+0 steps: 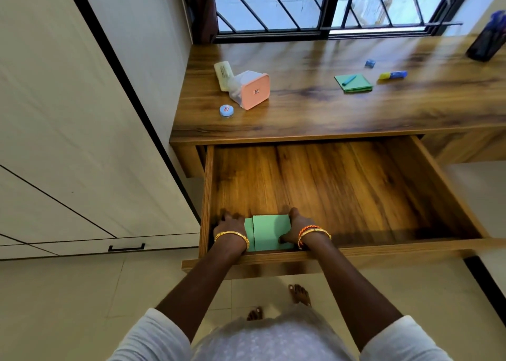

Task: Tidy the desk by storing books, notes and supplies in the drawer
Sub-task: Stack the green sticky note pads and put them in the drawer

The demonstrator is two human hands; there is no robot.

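Green notes (271, 232) lie in the near-left corner of the open drawer (356, 191), looking light, thin and floppy. Left hand (230, 225) rests flat beside them, grip released; right hand (297, 229) pinches their right edge. Best held by opposite edges, I judge.

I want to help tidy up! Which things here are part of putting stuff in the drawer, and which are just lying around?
Part of the job:
drawer, open
green book in the drawer, between the left hand and right hand
green notes with a marker on top
glue stick
eraser

Just lying about:
pink-lidded box
bottle
small jar
pen holder
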